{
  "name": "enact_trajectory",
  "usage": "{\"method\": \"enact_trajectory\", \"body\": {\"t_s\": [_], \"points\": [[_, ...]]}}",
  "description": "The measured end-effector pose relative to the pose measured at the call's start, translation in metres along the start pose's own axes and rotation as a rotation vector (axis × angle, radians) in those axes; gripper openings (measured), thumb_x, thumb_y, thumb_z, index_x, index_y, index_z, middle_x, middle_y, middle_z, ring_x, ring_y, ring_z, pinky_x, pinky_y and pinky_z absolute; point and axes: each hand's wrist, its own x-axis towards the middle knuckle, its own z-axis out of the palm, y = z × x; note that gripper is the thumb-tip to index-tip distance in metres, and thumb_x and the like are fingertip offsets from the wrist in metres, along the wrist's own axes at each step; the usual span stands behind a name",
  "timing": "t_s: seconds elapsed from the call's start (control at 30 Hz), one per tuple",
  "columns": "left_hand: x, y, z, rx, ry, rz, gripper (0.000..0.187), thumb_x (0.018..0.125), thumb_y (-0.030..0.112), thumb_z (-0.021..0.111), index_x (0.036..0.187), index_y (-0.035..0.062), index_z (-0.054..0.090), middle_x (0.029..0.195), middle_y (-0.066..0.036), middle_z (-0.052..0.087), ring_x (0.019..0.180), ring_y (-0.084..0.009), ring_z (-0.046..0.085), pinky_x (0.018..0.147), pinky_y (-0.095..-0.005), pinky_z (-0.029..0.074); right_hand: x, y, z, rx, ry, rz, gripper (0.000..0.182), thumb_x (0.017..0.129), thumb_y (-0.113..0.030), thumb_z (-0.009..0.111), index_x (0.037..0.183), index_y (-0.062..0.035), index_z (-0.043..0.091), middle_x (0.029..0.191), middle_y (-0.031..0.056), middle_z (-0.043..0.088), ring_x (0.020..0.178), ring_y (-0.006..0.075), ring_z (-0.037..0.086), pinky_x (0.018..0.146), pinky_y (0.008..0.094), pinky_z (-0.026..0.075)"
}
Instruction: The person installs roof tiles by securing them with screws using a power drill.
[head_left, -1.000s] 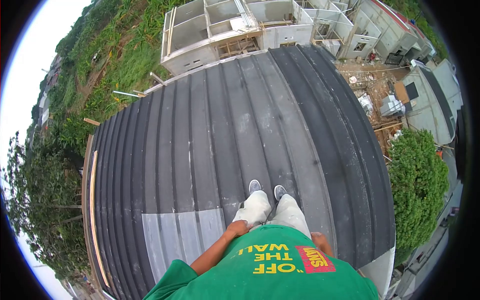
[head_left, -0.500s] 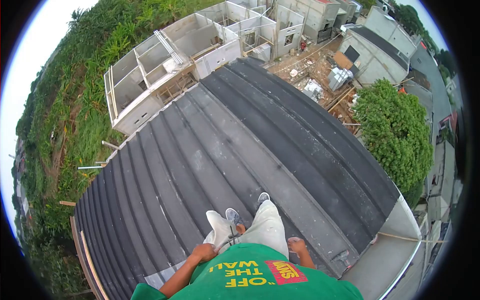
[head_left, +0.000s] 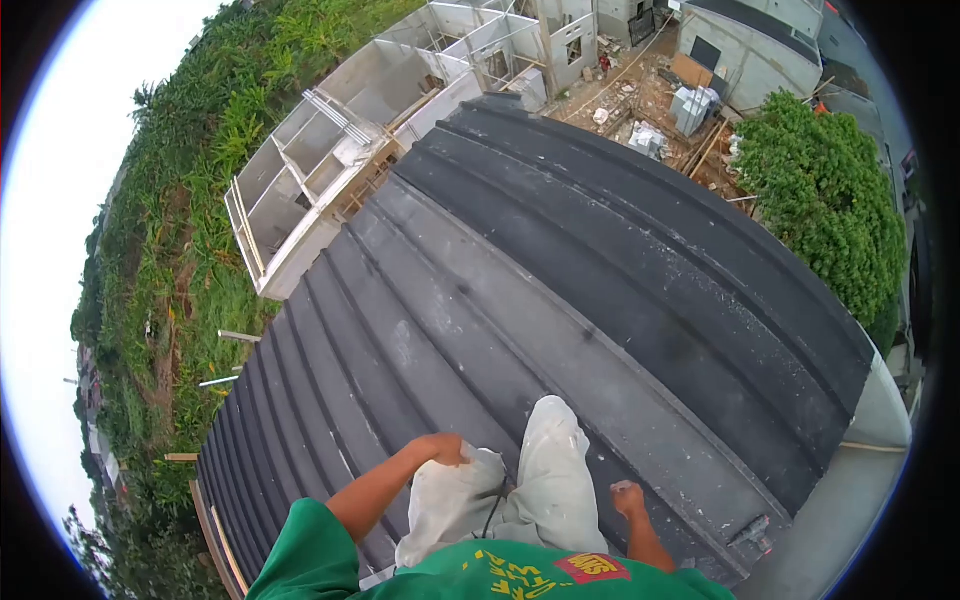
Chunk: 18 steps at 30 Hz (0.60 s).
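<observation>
My left hand (head_left: pixel 448 449) is at the left knee of my pale, stained trousers (head_left: pixel 550 455), its curled fingers closed on the cloth. Off to the right of my other knee, my right hand (head_left: pixel 627 497) hangs just above the roof with its fingers curled in. Whatever may be inside that hand is hidden. Under me lies a dark ribbed metal roof (head_left: pixel 560 280), scuffed with whitish dust. A tool that looks like a power drill (head_left: pixel 748 532) rests on it near the lower right edge. My shoes are hidden beneath my bent knees.
The roof drops off at its left side, past wooden strips (head_left: pixel 228 550). A pale wall ledge (head_left: pixel 885 400) borders the right. Beyond stand roofless unfinished walls (head_left: pixel 300 230), a dirt yard with stacked blocks (head_left: pixel 690 108), and a leafy tree (head_left: pixel 825 200).
My knees have bent and come forward, covering the shoes. My left hand has moved up to the left knee, and my right hand has shifted outward from the trousers. The view has tilted.
</observation>
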Motion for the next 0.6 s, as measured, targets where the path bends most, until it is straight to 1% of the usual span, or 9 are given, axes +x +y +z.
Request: {"method": "enact_trajectory", "body": {"t_s": [0.03, 0.13, 0.17, 0.23, 0.3, 0.37, 0.47, 0.53, 0.6], "points": [[0.046, -0.013, -0.012, -0.065, 0.262, 0.025, 0.038, 0.090, 0.040, 0.063, 0.114, 0.0109, 0.068, 0.100, -0.014, 0.072, 0.096, -0.0364, 0.066, 0.087, -0.0460, 0.050, 0.039, -0.018, -0.004, 0.001, 0.036, -0.029, 0.033, 0.091, -0.036, 0.063, 0.097, -0.0049, 0.074, 0.104, 0.0216, 0.071, 0.102, 0.0392, 0.067, 0.090, 0.0462, 0.051], [0.205, -0.050, -0.039, 0.111, 0.805, 0.221, 0.045, 0.084, 0.034, 0.073, 0.124, 0.0167, 0.064, 0.120, -0.013, 0.063, 0.124, -0.0342, 0.054, 0.100, -0.0475, 0.046, 0.188, -0.034, 0.007, -0.070, 0.207, -0.193, 0.042, 0.092, -0.037, 0.063, 0.113, -0.0019, 0.067, 0.108, 0.0227, 0.069, 0.106, 0.0430, 0.062, 0.094, 0.0476, 0.048], [0.245, -0.051, -0.050, 0.101, 0.795, 0.228, 0.051, 0.082, 0.032, 0.075, 0.128, 0.0174, 0.060, 0.129, -0.013, 0.057, 0.130, -0.0347, 0.047, 0.103, -0.0486, 0.043, 0.231, -0.050, 0.006, -0.055, 0.340, -0.249, 0.037, 0.090, -0.033, 0.066, 0.109, -0.0022, 0.068, 0.108, 0.0238, 0.068, 0.104, 0.0423, 0.063, 0.091, 0.0468, 0.050], [0.324, -0.046, -0.073, 0.078, 0.784, 0.247, 0.058, 0.080, 0.031, 0.077, 0.133, 0.0181, 0.057, 0.138, -0.013, 0.051, 0.136, -0.0353, 0.041, 0.107, -0.0497, 0.039, 0.318, -0.068, 0.003, -0.055, 0.453, -0.338, 0.044, 0.090, -0.035, 0.069, 0.119, -0.0021, 0.063, 0.114, 0.0252, 0.064, 0.111, 0.0433, 0.058, 0.098, 0.0477, 0.045], [0.397, -0.043, -0.079, 0.171, 0.970, 0.323, 0.067, 0.078, 0.031, 0.079, 0.138, 0.0157, 0.052, 0.142, -0.014, 0.046, 0.136, -0.0372, 0.040, 0.107, -0.0510, 0.039, 0.375, -0.098, -0.004, -0.143, 0.453, -0.345, 0.055, 0.087, -0.036, 0.073, 0.127, -0.0008, 0.059, 0.126, 0.0242, 0.058, 0.120, 0.0409, 0.053, 0.102, 0.0476, 0.042], [0.456, -0.037, -0.077, 0.212, 0.961, 0.297, 0.080, 0.078, 0.033, 0.079, 0.147, 0.0155, 0.041, 0.150, -0.016, 0.036, 0.143, -0.0383, 0.031, 0.113, -0.0501, 0.033, 0.409, -0.108, 0.013, -0.220, 0.431, -0.355, 0.062, 0.086, -0.037, 0.073, 0.133, -0.0008, 0.055, 0.132, 0.0227, 0.053, 0.125, 0.0390, 0.048, 0.105, 0.0468, 0.039], [0.511, -0.024, -0.085, 0.262, 0.876, 0.239, 0.088, 0.080, 0.035, 0.079, 0.152, 0.0157, 0.032, 0.154, -0.017, 0.028, 0.147, -0.0379, 0.022, 0.118, -0.0492, 0.026, 0.457, -0.133, 0.046, -0.380, 0.414, -0.318, 0.077, 0.083, -0.039, 0.077, 0.143, -0.0005, 0.046, 0.140, 0.0201, 0.044, 0.133, 0.0367, 0.039, 0.110, 0.0468, 0.033], [0.532, -0.019, -0.089, 0.335, 0.863, 0.223, 0.088, 0.081, 0.035, 0.078, 0.154, 0.0163, 0.030, 0.157, -0.016, 0.024, 0.149, -0.0370, 0.019, 0.120, -0.0490, 0.024, 0.468, -0.128, 0.066, -0.457, 0.460, -0.318, 0.074, 0.081, -0.032, 0.079, 0.141, -0.0012, 0.048, 0.136, 0.0210, 0.046, 0.131, 0.0382, 0.041, 0.110, 0.0481, 0.034], [0.551, -0.020, -0.098, 0.372, 0.862, 0.190, 0.089, 0.082, 0.035, 0.078, 0.154, 0.0165, 0.029, 0.159, -0.016, 0.022, 0.149, -0.0364, 0.018, 0.120, -0.0489, 0.024, 0.486, -0.104, 0.083, -0.432, 0.629, -0.442, 0.067, 0.080, -0.020, 0.080, 0.137, -0.0006, 0.051, 0.131, 0.0196, 0.048, 0.126, 0.0372, 0.044, 0.107, 0.0480, 0.035]]}}
